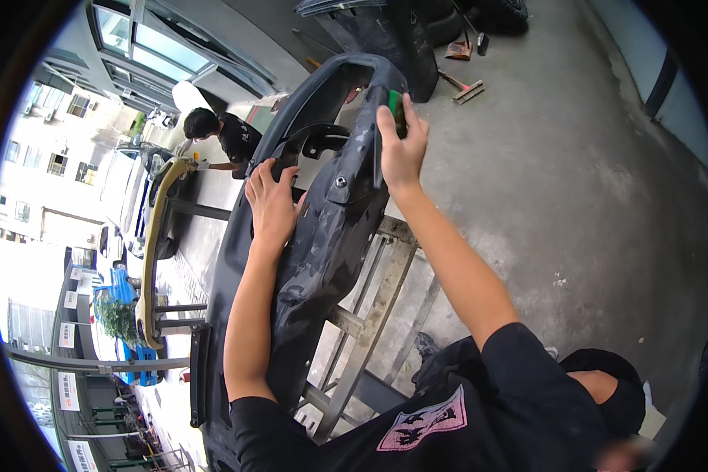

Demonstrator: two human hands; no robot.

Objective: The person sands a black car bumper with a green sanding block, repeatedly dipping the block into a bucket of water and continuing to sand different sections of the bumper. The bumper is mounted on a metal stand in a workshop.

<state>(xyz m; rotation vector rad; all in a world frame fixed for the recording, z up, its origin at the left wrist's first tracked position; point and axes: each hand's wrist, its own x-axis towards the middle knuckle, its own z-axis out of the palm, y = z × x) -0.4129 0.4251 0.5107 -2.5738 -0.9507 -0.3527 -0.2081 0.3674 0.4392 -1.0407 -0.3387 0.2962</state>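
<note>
A long black car bumper with patchy dull areas (291, 283) lies lengthwise before me on a metal stand (392, 283). My left hand (272, 203) grips an inner edge of the bumper, its fingertips curled near a black bracket opening. At the bumper's upper right edge, my right hand (403, 149) holds a green and black block (395, 108) against the surface. The underside of that block is hidden. A round metal fastener (341, 182) sits on the bumper between my hands.
A co-worker in black (236, 145) bends over a yellow bumper (156, 252) on another stand at left. A black bin (393, 43), a broom (469, 92) and a dustpan (458, 50) stand beyond. Concrete floor (574, 197) lies at right; cars are outside.
</note>
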